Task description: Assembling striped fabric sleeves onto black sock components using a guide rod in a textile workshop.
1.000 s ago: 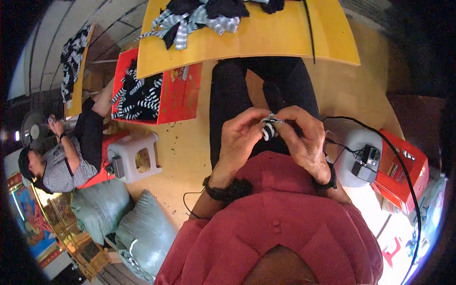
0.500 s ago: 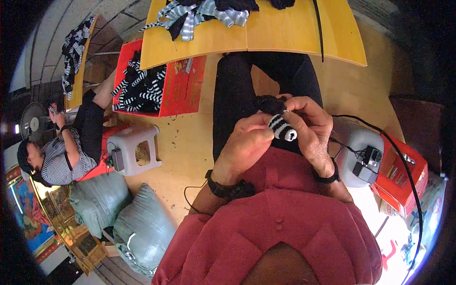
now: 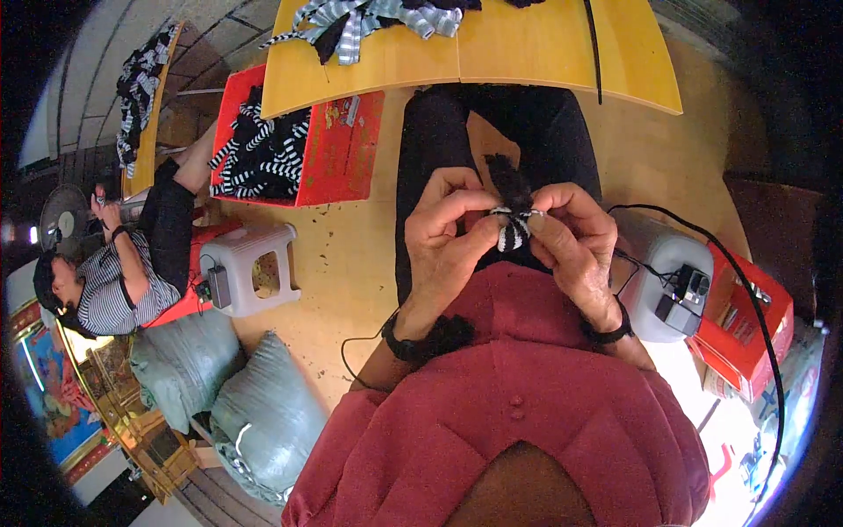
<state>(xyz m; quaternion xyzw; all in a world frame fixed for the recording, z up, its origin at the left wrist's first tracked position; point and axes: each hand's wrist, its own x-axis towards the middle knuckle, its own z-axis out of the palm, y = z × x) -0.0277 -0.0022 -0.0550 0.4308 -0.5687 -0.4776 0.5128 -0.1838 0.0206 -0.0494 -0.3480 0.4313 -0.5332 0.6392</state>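
Observation:
A small black-and-white striped knit piece [image 3: 512, 235] with a fuzzy black part [image 3: 509, 180] at its far end is held above my lap. My left hand [image 3: 450, 241] pinches its left edge between thumb and fingertips. On the opposite edge, my right hand [image 3: 572, 239] has a similar pinch. Between the two thumbs the striped part is drawn out sideways at the top and hangs toward me. The fuzzy black part sticks up past my fingertips, away from me.
Ahead is a yellow table [image 3: 527, 57] bearing striped knit pieces [image 3: 360, 26]. A red box [image 3: 344, 158] of similar pieces stands left of my knees. Grey sacks [image 3: 268, 413] lie at left, near a seated person [image 3: 132, 281]. A cable [image 3: 746, 281] runs past a grey stool [image 3: 672, 290] at right.
The rolled striped end has turned and opened out between my hands. The black part now points away from me. Both hands have shifted their grip to the piece's two edges.

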